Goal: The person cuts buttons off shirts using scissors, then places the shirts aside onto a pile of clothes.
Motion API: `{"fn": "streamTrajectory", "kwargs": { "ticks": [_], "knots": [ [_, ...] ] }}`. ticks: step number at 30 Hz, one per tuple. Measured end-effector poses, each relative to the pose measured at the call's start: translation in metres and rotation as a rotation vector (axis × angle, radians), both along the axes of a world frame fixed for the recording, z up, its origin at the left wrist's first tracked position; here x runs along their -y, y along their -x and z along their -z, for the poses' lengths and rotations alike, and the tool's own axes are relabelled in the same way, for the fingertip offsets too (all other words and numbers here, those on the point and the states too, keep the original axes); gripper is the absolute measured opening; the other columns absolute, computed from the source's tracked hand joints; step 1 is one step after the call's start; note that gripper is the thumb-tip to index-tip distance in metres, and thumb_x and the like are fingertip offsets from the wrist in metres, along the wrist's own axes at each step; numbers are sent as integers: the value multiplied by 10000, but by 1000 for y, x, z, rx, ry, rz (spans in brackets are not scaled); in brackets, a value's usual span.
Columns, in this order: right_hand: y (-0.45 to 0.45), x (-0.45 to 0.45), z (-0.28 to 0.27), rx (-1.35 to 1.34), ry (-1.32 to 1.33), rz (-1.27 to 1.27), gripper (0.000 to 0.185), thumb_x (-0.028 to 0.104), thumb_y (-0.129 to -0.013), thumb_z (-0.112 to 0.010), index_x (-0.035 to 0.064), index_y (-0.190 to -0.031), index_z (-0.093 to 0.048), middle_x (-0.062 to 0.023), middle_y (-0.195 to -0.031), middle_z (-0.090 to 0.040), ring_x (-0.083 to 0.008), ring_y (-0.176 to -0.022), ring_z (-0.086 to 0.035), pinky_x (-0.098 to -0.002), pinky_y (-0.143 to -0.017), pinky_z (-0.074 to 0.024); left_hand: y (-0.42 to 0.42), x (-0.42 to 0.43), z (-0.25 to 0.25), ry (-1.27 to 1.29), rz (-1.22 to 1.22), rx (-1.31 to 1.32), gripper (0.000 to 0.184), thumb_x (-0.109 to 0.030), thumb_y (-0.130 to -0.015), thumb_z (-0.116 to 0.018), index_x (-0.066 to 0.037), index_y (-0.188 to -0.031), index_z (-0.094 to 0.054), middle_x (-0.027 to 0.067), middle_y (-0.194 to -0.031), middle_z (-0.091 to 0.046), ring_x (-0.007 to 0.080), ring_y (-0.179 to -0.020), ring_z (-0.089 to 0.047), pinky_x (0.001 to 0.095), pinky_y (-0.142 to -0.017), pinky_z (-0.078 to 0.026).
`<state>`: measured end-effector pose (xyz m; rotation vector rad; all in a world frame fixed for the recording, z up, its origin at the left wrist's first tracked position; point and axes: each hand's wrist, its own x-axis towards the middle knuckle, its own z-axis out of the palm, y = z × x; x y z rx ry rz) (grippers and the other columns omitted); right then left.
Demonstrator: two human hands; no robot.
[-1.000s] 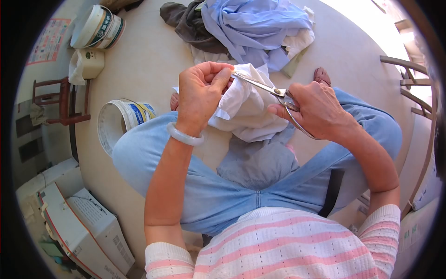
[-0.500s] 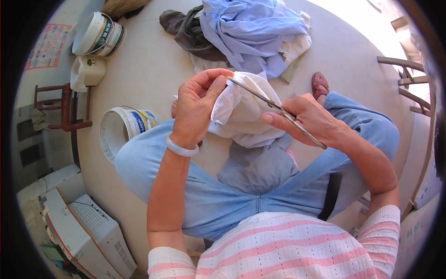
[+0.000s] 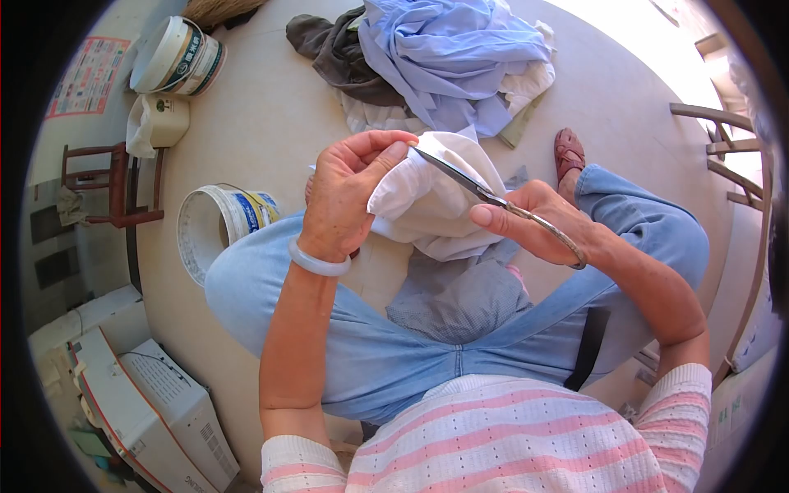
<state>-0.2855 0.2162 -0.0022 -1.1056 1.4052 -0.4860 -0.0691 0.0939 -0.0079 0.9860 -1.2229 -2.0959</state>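
The scissors (image 3: 475, 187) are glossy metal, the white cloth (image 3: 431, 204) matt.

At the top edge, the light-blue garment (image 3: 452, 53) and the straw broom (image 3: 218, 10) are cut off. In the upper left, the print of the poster (image 3: 84, 78) is too small to read. Near the centre, the left hand (image 3: 341, 193) covers most of one foot (image 3: 310, 188); the right hand (image 3: 538, 223) hides part of the scissors (image 3: 458, 175).

The left hand (image 3: 343, 193) pinches white cloth (image 3: 448, 218); the right hand (image 3: 552, 234) grips scissors (image 3: 460, 176) pointing toward ten o'clock. From the cloth, blue clothing (image 3: 452, 53) lies at twelve, a bucket (image 3: 241, 215) at nine.
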Motion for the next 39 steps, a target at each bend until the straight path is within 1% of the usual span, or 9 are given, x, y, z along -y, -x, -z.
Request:
{"fn": "streamTrajectory", "kwargs": {
  "ticks": [3, 5, 8, 15, 17, 21, 28, 34, 39],
  "knots": [
    [3, 3, -5, 5, -54, -45, 639, 637, -858, -575, 46, -622, -632, 41, -492, -393, -52, -457, -374, -262, -387, -227, 2, -2, -1, -5, -25, 16, 166, -104, -921, -623, 17, -1023, -674, 56, -876, -694, 70, -748, -636, 200, -667, -511],
    [4, 4, -11, -18, -72, -84, 721, 740, -817, -517, 77, -535, -543, -4, -496, -424, -111, -452, -457, -295, -392, -355, 3, -4, -1, 25, -29, 40, 165, -106, -921, -624, 16, -1020, -676, 53, -870, -694, 66, -744, -633, 198, -663, -509],
    [5, 5, -16, -49, -102, -78, 723, 747, -810, -517, 79, -533, -528, -1, -499, -416, -114, -455, -459, -297, -398, -371, 4, -4, -2, 75, -28, 74, 162, -107, -921, -623, 15, -1014, -679, 47, -857, -694, 59, -735, -627, 194, -656, -506],
    [8, 7, -17, -89, -99, -121, 730, 739, -817, -521, 64, -540, -547, -5, -494, -417, -114, -461, -466, -306, -394, -361, 6, -5, -3, 156, -15, 129, 153, -96, -925, -610, 16, -997, -684, 41, -836, -691, 51, -725, -619, 188, -642, -500],
    [5, 6, -17, -79, -78, -68, 665, 680, -821, -583, 77, -546, -530, 40, -495, -369, -60, -448, -355, -272, -391, -230, 6, -5, -2, 199, -7, 160, 153, -99, -932, -606, 13, -1005, -681, 40, -851, -683, 61, -739, -622, 198, -654, -507],
    [3, 8, -16, -104, -52, -60, 670, 664, -831, -588, 64, -536, -541, 29, -491, -383, -74, -451, -359, -297, -397, -235, 10, -8, 3, 406, -41, 247, 144, -81, -929, -592, 23, -968, -684, 13, -777, -666, 35, -681, -595, 180, -616, -477],
    [-1, 6, -13, -169, -73, -54, 677, 622, -858, -589, 12, -564, -594, 4, -494, -422, -85, -468, -370, -329, -406, -267, 12, -11, 7, 497, -28, 323, 142, -81, -926, -593, 25, -953, -683, 11, -742, -653, 37, -661, -586, 184, -605, -469],
    [-3, 4, -6, -193, -35, -51, 644, 581, -872, -601, 2, -591, -619, -9, -500, -442, -95, -475, -385, -338, -416, -289, 11, -8, 8, 334, -34, 239, 150, -98, -933, -597, 22, -978, -675, 23, -791, -671, 47, -690, -604, 190, -623, -487],
    [-2, 3, 1, -193, 27, -58, 623, 580, -859, -613, 2, -630, -648, -16, -518, -460, -96, -494, -399, -331, -429, -301, 7, -3, 12, -25, -75, 42, 174, -136, -933, -622, 13, -1015, -659, 36, -846, -679, 69, -727, -622, 202, -657, -503]
  ]
}}
